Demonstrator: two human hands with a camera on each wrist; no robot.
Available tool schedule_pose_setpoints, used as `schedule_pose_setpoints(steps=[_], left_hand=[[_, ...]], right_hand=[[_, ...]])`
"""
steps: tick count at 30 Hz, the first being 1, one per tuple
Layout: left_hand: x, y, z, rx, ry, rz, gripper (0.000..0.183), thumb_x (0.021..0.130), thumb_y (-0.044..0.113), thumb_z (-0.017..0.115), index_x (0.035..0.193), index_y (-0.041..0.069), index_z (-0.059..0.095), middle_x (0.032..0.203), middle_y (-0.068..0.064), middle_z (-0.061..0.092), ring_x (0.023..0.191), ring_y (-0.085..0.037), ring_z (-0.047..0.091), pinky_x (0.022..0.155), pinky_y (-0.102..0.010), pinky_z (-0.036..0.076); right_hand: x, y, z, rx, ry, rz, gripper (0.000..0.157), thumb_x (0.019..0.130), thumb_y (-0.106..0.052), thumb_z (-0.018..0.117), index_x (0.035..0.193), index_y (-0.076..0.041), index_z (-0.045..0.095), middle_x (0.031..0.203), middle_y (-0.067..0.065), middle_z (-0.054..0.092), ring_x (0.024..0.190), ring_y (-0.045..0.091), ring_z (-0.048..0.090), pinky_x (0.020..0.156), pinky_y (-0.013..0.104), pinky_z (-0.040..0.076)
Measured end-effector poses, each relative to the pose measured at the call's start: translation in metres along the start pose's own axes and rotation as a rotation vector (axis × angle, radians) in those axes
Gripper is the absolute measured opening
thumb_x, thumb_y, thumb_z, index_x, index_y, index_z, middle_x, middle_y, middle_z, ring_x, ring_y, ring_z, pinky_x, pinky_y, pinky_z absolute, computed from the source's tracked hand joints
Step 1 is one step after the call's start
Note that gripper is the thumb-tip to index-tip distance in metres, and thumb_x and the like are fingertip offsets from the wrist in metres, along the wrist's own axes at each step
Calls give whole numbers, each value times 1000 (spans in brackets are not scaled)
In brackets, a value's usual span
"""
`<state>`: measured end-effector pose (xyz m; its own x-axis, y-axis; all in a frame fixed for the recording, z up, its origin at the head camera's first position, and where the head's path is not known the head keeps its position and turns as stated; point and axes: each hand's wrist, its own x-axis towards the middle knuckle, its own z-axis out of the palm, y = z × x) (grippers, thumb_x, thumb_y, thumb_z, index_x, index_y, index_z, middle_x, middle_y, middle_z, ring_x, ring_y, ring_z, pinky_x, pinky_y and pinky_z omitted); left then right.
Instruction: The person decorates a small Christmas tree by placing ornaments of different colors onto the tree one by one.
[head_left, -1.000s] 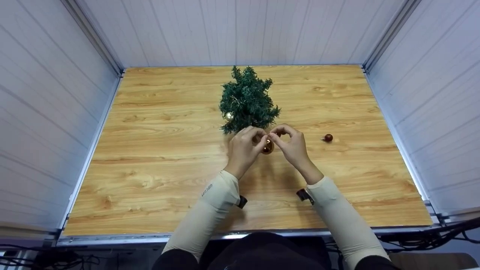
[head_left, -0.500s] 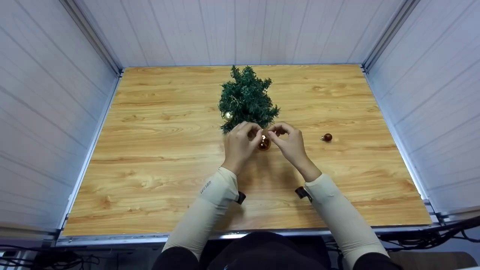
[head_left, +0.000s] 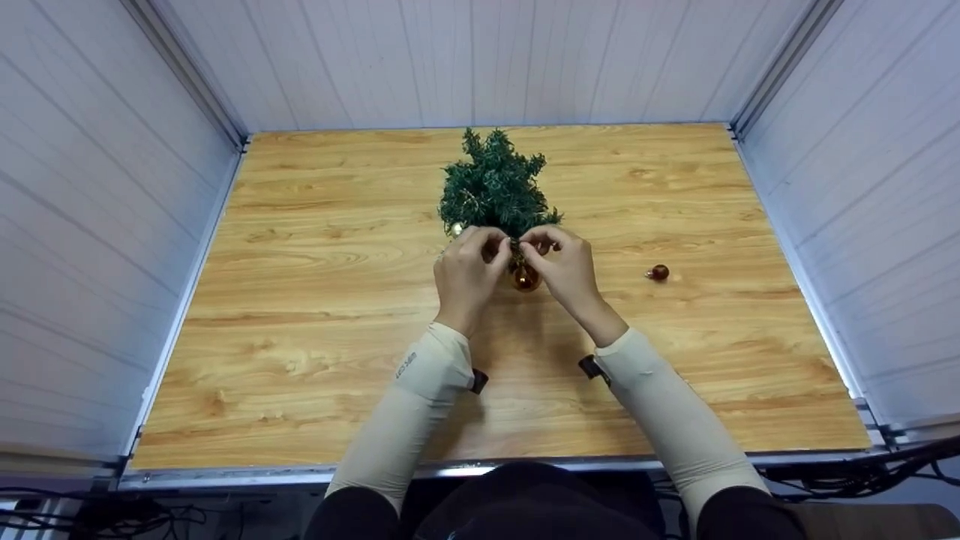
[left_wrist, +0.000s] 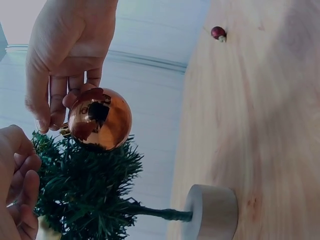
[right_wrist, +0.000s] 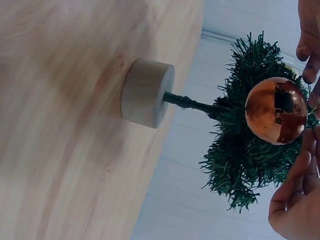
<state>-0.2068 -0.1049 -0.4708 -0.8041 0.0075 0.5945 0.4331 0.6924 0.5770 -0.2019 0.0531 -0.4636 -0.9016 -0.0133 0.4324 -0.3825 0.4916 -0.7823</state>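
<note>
Near the frame's centre, the right hand (head_left: 568, 271) is pinching the shiny copper ball ornament (head_left: 526, 280) by its top, seemingly so it is hanging clear beside the bushy green artificial tree (head_left: 495, 184); what the left hand (head_left: 466, 274) is gripping, one cannot tell.

3 white panelled walls (head_left: 480, 67) enclose the far, left and right edges of the wood-grain table (head_left: 300, 337); grey posts (head_left: 186, 71) rise at its far corners, dark cables (head_left: 855, 472) below its near ones.
</note>
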Motion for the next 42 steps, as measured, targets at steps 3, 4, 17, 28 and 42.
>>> schedule_pose_setpoints(steps=[3, 4, 17, 28, 42], left_hand=[[2, -2, -2, 5, 12, -9, 7, 87, 22, 70, 88, 15, 73, 87, 3, 71, 73, -14, 66, 58, -30, 51], [2, -2, -3, 9, 14, -12, 8, 87, 22, 71, 89, 15, 74, 87, 3, 72, 73, -14, 66, 58, -30, 52], [5, -6, -10, 6, 5, -53, 9, 89, 24, 70, 90, 16, 73, 85, 2, 69, 65, -16, 63, 52, -33, 50], [8, -9, -17, -21, 40, -58, 9, 89, 23, 70, 89, 15, 73, 86, 1, 71, 70, -16, 66, 57, -33, 51], [15, -6, -17, 1, 36, -48, 9, 89, 23, 69, 89, 15, 74, 85, 2, 69, 69, -14, 64, 56, -32, 50]], right_hand=[[3, -3, 2, 8, -9, -4, 6, 90, -10, 70, 92, -6, 74, 85, 4, 71, 73, 13, 59, 68, 38, 50], [4, -3, 3, 5, -9, -6, 6, 89, -10, 71, 91, -6, 74, 85, 4, 71, 72, 13, 59, 68, 40, 50], [10, -8, 11, -73, 13, -55, 7, 86, -10, 74, 90, -5, 75, 82, 6, 73, 75, 20, 62, 86, 41, 33], [9, -20, 15, -57, 15, -50, 6, 86, -11, 73, 90, -6, 74, 83, 5, 73, 73, 18, 64, 86, 38, 34], [9, -20, 22, 36, 12, 43, 7, 89, -10, 71, 91, -3, 73, 83, 7, 72, 68, 14, 63, 63, 21, 48]])
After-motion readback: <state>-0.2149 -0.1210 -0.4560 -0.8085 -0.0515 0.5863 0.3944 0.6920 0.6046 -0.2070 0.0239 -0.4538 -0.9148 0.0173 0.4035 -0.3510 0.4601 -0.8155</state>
